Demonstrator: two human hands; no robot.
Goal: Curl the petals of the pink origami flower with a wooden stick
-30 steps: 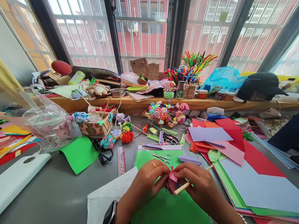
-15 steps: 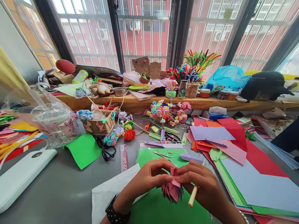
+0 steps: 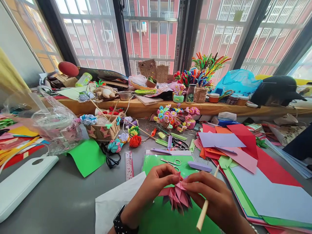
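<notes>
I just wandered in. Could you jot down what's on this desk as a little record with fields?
Left hand: left hand pinching a pink folded-paper piece
Right hand: right hand fingering the same piece, with a wooden stick held across it
Under the hands: green sheet
Just beyond the hands: scissors
Left of the green sheet: pink-edged ruler
Right side: stacked coloured paper
Behind: crafted flowers, then a cluttered ledge below windows

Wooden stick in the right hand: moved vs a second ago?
Yes. Judged against the silver scissors, the near end of the wooden stick in the right hand has swung rightward and toward the wearer.
</notes>
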